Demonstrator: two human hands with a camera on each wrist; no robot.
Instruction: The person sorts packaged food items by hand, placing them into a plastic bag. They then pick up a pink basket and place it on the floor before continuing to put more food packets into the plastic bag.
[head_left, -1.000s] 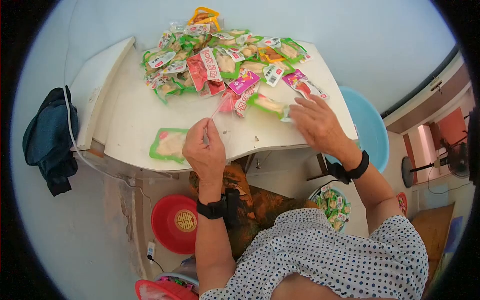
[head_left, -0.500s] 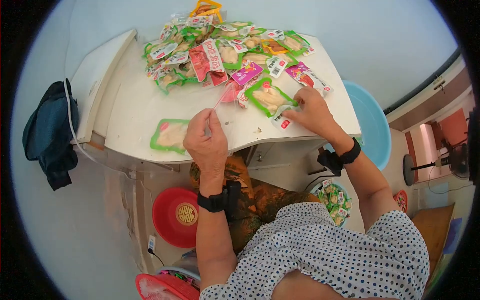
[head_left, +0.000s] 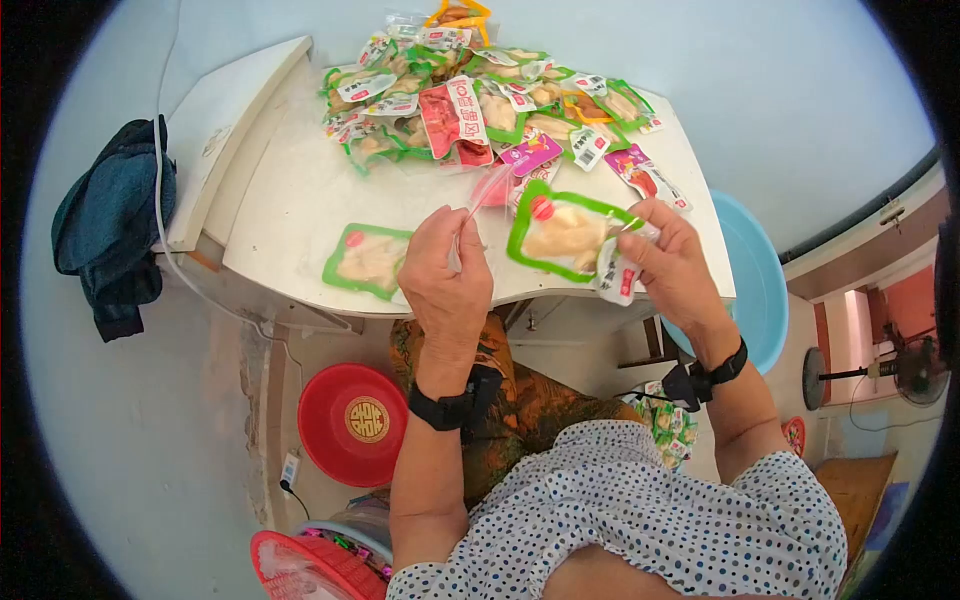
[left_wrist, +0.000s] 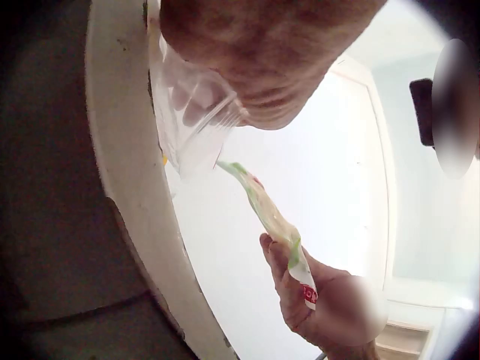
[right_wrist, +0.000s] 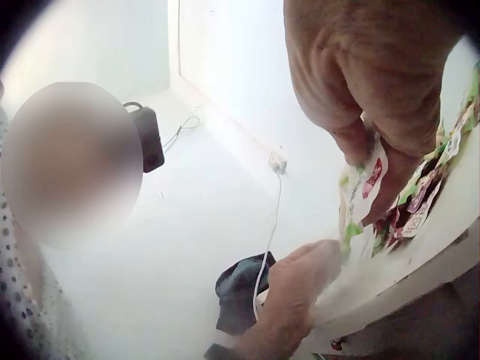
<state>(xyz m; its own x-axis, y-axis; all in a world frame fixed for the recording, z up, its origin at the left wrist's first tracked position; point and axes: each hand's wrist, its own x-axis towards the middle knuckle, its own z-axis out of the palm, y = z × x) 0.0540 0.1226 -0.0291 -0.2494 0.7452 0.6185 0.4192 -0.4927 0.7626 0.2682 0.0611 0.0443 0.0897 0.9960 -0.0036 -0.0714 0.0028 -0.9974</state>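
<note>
My right hand (head_left: 680, 262) pinches a green-edged vacuum food packet (head_left: 562, 236) by its end, with thumb and fingers; pale pieces and a red round mark show through its front. In the left wrist view the same packet (left_wrist: 266, 210) appears nearly edge-on, its far end beside the bag. Between thumb and fingers, my left hand (head_left: 447, 262) holds a thin clear plastic bag (left_wrist: 195, 112), which hangs partly spread toward the packet. A second green-edged packet (head_left: 368, 260) lies flat on the table, just left of the left hand and partly covered by it.
A heap of food packets (head_left: 500, 110) covers the back of the white table (head_left: 290, 190). Purple-and-red packets (head_left: 648, 176) lie at its right. A blue tub (head_left: 760, 300) stands right of the table, a red basin (head_left: 350, 455) below. A dark cloth (head_left: 110, 220) hangs at the left.
My right hand has picked a green-edged packet up from the table beside the heap and turned it face up near the plastic bag. The left hand keeps hold of the bag.
</note>
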